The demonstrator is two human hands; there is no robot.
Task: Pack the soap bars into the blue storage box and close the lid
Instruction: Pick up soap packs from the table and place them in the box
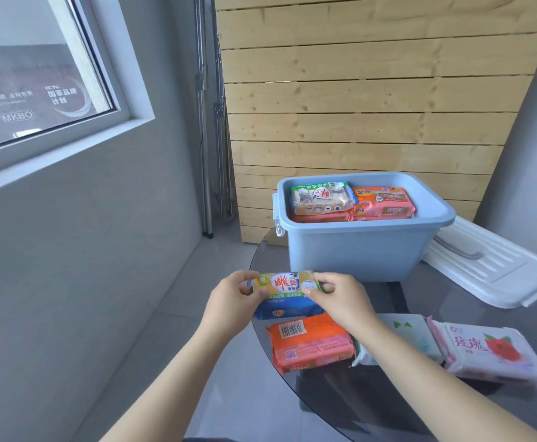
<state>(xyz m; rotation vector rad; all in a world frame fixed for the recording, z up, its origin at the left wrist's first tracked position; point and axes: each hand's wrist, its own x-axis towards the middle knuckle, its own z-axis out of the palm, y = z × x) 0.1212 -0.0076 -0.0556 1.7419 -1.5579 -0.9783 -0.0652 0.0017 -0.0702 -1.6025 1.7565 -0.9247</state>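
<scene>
The blue storage box stands open on a round glass table, with several wrapped soap bars stacked inside. Its white lid lies flat to the right of the box. Both hands hold a yellow-green soap pack by its ends, in front of the box: my left hand grips the left end, my right hand the right end. Directly under it lies a blue soap pack. An orange soap pack, a white-green pack and a white rose-printed pack rest on the table.
The table's left edge curves just under my left hand, with grey floor tiles below. A grey wall with a window is on the left. A wooden slat panel and folded metal poles stand behind the box.
</scene>
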